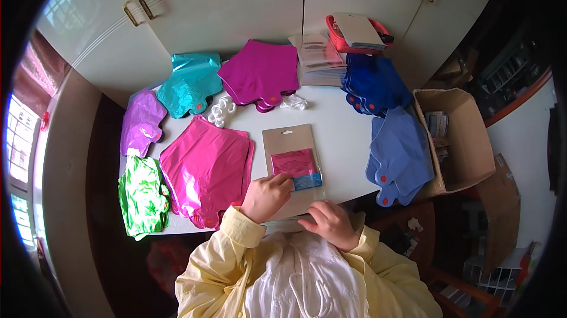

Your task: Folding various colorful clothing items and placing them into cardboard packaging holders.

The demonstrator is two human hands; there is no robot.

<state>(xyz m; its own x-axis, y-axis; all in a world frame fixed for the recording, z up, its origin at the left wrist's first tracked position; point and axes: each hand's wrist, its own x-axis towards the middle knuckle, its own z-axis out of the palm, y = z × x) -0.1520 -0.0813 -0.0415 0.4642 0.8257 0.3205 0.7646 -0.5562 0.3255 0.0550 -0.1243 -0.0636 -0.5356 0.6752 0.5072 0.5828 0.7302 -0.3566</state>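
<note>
In front of me on the white table lies a brown backing card [286, 136] with a hang hole, seemingly inside a clear packaging bag [316, 194]. A folded pink foil packet [292, 163] and a blue label [307, 181] rest on the card. My left hand [267, 197] is closed at the bag's lower left, its fingertips pressed against the packet and label. Over the table's front edge, just below the bag, my right hand [332, 224] has its fingers bent and thumb apart. Nothing shows in its grasp.
Flat foil balloons surround the workspace: pink [204, 167], green [143, 197], lilac [142, 123], teal [190, 84], magenta [263, 74], dark blue [375, 81] and pale blue [398, 155]. White ribbon rolls [220, 111], stacked clear bags [322, 61], a red basket [336, 40] and a cardboard box [466, 140] stand around.
</note>
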